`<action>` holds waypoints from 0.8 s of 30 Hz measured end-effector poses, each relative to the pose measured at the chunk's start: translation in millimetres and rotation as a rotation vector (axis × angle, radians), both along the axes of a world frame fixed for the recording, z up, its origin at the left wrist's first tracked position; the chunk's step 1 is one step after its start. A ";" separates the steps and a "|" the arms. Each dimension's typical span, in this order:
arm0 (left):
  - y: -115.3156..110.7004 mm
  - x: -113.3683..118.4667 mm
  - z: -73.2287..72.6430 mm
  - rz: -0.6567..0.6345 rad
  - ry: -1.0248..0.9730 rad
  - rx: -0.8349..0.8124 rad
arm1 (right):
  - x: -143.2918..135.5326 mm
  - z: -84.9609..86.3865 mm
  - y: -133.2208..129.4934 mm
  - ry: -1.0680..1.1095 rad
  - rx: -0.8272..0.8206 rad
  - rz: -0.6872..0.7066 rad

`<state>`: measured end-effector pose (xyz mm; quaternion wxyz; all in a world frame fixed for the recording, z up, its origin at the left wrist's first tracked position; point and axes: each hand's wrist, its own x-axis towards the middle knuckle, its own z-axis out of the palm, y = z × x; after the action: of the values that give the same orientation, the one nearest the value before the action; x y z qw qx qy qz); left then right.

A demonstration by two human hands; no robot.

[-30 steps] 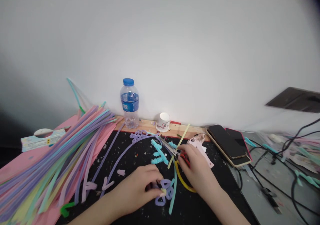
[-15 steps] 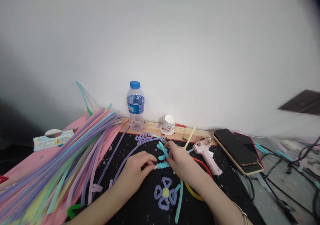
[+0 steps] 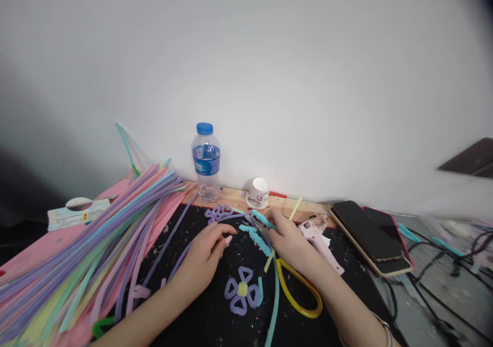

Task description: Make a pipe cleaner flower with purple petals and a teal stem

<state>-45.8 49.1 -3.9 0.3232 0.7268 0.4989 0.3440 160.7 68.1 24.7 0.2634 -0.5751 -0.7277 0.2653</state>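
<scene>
My right hand is closed over the middle of a pair of scissors with grey blades and a yellow handle loop; the fingertips are partly hidden. Beside those fingers on the black mat lies a crinkled turquoise pipe cleaner piece, with another turquoise stretch just behind the blades. My left hand hovers to the left, thumb and forefinger apart, holding nothing. A purple pipe cleaner flower with a yellow centre lies in front of both hands.
Pipe cleaners are heaped on pink board at left. Along the wall stand a water bottle and a paper cup. A pink glue gun, phones and black cables lie at right.
My left hand has let go of the turquoise piece and drawn back slightly. The right hand has moved right onto the scissors, whose yellow loop has swung into fuller view.
</scene>
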 end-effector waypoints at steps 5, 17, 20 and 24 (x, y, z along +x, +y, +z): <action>-1.9 0.9 2.5 -0.062 -0.034 -0.034 | -2.1 -2.9 -2.0 -0.061 -0.035 0.087; -0.7 7.1 -5.8 -0.238 0.074 0.091 | -6.7 3.6 -3.7 0.273 -0.234 0.258; 0.2 10.8 -7.2 -0.279 0.098 0.105 | -6.0 3.3 -0.6 0.351 -0.257 0.211; 1.9 13.3 -3.5 -0.300 0.120 0.104 | -1.8 6.6 0.4 0.667 -0.482 0.070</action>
<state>-32.5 51.0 -7.4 0.3025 0.8281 0.3849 0.2731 158.8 68.5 31.3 0.3333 -0.4777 -0.5386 0.6088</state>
